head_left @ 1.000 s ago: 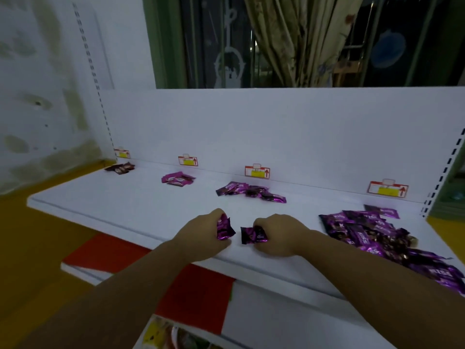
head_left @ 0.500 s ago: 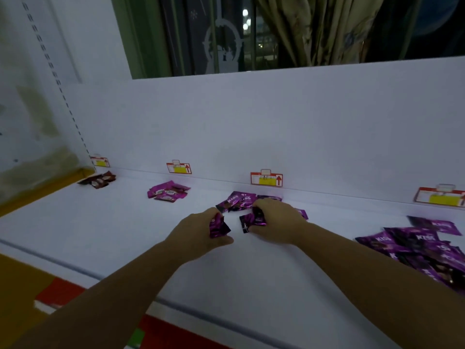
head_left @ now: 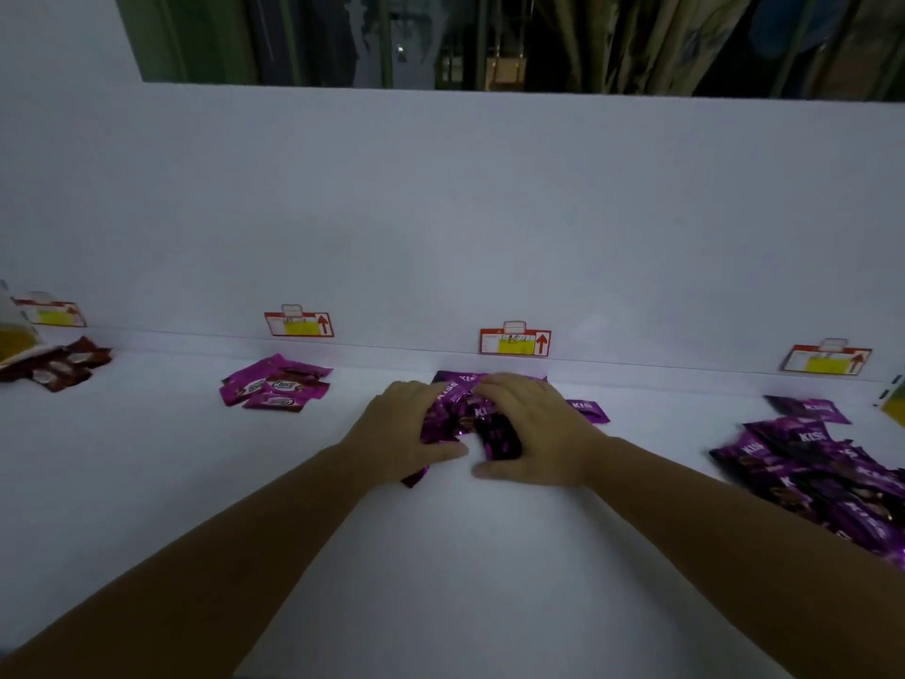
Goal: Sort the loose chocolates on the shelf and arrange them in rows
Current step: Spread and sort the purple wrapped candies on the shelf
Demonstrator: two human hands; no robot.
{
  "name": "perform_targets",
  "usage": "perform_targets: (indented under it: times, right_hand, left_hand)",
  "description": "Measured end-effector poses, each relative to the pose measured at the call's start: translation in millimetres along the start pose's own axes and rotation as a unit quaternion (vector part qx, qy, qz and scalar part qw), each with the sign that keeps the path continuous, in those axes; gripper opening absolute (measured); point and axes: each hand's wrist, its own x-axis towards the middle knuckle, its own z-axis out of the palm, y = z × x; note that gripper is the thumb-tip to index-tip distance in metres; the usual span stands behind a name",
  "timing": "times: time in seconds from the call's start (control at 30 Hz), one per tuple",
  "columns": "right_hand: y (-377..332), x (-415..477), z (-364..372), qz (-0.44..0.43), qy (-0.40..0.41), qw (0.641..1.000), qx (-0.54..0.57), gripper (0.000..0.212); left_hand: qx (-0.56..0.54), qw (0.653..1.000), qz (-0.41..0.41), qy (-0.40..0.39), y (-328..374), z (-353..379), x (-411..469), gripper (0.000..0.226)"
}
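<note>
L hand [head_left: 406,428]: fingers curled over a purple chocolate [head_left: 414,477]; I see one wrapper end poking out under the heel of the palm.
R hand [head_left: 534,433]: fingers stretched flat on the middle pile [head_left: 460,384], thumb down on the shelf [head_left: 440,556]; grips nothing I can make out.
Middle pile: purple wrappers at back of shelf, just below the 3rd price tag [head_left: 515,341] (counting from the left).
Dark wrapper [head_left: 499,436]: betw. R thumb and index, touching the pile.
Loose heap [head_left: 808,472]: purple, far R, well apart from both hands.
Pink pile [head_left: 274,389]: L of hands.
Brown pile [head_left: 59,370]: far L edge.
</note>
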Motion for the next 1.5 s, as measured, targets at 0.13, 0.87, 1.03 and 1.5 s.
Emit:
perform_targets:
  times: [0.13, 0.87, 1.03, 1.5]
  right_hand:
    - [-4, -4, -11, 0.031, -0.03, 0.999, -0.008, 0.098]
    - [28, -162, -116, 0.345, 0.026, 0.936, -0.07, 0.024]
    - [79, -208, -155, 0.38, 0.075, 0.921, -0.036, 0.021]
    - [253, -250, -129, 0.326, -0.049, 0.943, 0.049, 0.034]
  left_hand:
    - [0.047, 0.997, 0.042, -0.042, -12, -8, 6, 0.076]
    - [-0.019, 0.962, 0.237, -0.138, 158, 29, 73, 0.03]
    - [-0.025, 0.966, 0.209, -0.147, 195, 59, 92, 0.019]
    - [-0.028, 0.987, 0.089, -0.132, 291, 134, 136, 0.041]
